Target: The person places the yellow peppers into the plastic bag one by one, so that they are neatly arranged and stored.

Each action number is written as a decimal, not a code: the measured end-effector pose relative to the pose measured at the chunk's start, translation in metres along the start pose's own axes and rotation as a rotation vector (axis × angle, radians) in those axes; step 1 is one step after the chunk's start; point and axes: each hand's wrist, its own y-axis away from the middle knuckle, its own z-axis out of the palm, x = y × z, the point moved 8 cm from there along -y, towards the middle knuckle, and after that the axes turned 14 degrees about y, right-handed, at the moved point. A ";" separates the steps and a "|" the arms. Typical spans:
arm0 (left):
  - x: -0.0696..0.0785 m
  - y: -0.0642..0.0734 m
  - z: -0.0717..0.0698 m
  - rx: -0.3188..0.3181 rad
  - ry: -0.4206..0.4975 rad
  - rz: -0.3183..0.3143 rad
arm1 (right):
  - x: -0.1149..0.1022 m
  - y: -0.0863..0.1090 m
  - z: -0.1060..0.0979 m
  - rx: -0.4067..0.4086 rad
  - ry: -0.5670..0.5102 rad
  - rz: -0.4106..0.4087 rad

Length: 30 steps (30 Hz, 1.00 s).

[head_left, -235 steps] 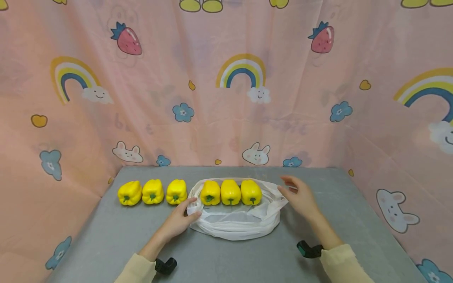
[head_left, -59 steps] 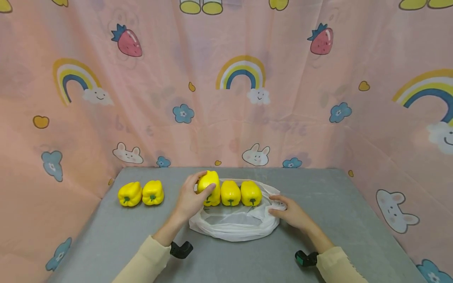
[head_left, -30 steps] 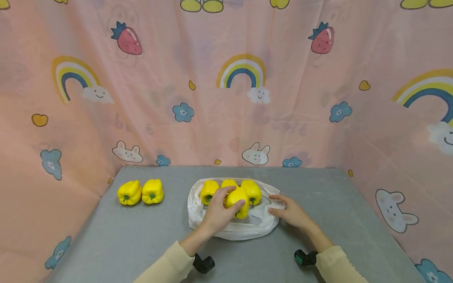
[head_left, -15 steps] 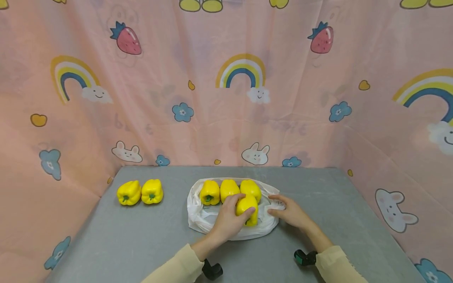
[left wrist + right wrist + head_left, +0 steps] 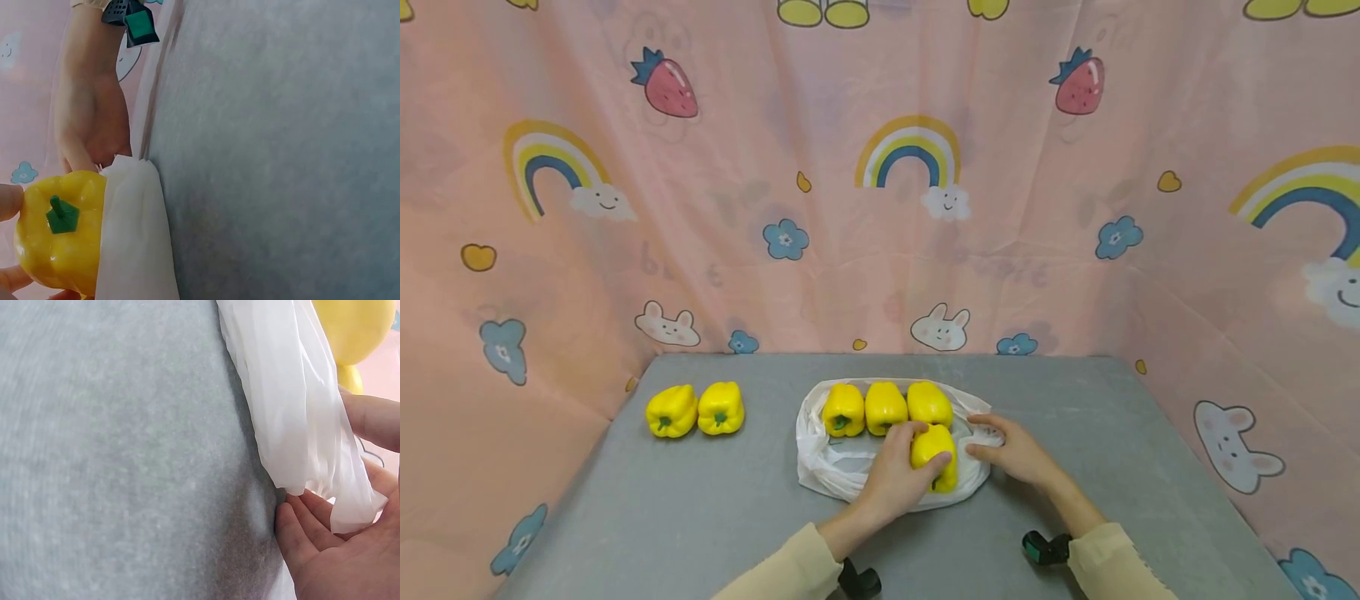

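My left hand (image 5: 895, 477) holds a yellow bell pepper (image 5: 937, 458) between thumb and fingers, over the front right of an open white plastic bag (image 5: 814, 457). The left wrist view shows this pepper's green stem (image 5: 62, 217) right beside the bag's wall (image 5: 136, 244). At the bag's right side, my right hand (image 5: 1021, 452) holds the edge; close up, the white film (image 5: 281, 400) lies between its thumb and fingers. Behind the held pepper stand a left pepper (image 5: 844, 410), a middle pepper (image 5: 886, 405) and a right pepper (image 5: 929, 403), in a row inside the bag.
Two more yellow bell peppers, an outer one (image 5: 672, 412) and an inner one (image 5: 721, 408), stand side by side on the grey table (image 5: 700, 517) left of the bag. A pink patterned curtain (image 5: 730, 283) encloses the table's back and sides.
My left hand has taken the third loose pepper from the table, carried it right over the bag and lowered it toward the front right. The right hand has moved onto the bag's right edge.
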 end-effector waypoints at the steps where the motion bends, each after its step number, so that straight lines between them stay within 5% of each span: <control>1: 0.000 0.000 0.001 -0.005 0.000 -0.004 | 0.000 0.000 0.000 -0.001 0.000 -0.001; 18: -0.010 -0.002 0.013 -0.001 -0.058 -0.047 | -0.002 0.000 0.001 -0.005 0.000 -0.004; 30: -0.005 0.001 0.000 -0.080 -0.097 -0.086 | -0.002 0.001 0.000 -0.006 0.008 -0.006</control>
